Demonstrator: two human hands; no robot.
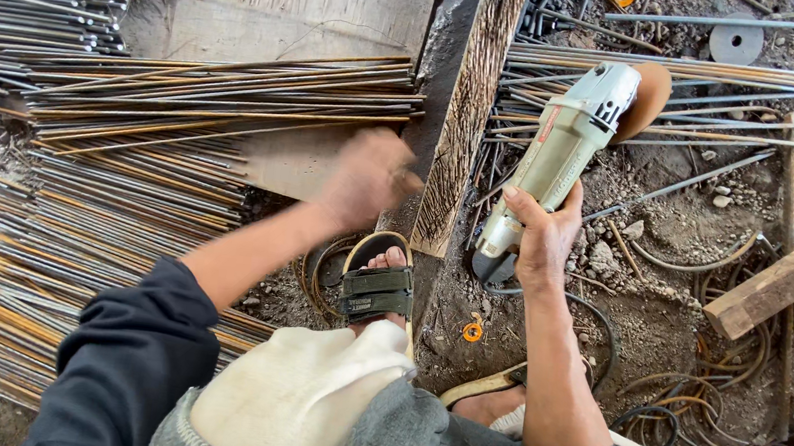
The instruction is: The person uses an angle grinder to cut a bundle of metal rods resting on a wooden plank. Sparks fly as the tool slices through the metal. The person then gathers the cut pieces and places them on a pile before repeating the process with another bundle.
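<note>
Thin steel rods (184,97) fill the left half of the frame in fanned, rust-tinged bundles, their cut ends crowding against a dark upright wooden beam (468,112) at centre, so little bare ground shows on that side. Right of the beam lies loose dirt ground (663,310) strewn with stray rods, coiled wire and a pale timber offcut (789,279) angled at the right edge; this is the roomier side. The angle grinder (567,147) sits centre-right, its disc toward the top of the frame and its tail low, gripped round the rear body by the right hand (543,234). The left hand (367,179) is blurred at the rod ends beside the beam; its grip cannot be told. A sandalled foot (379,285) rests below it
</note>
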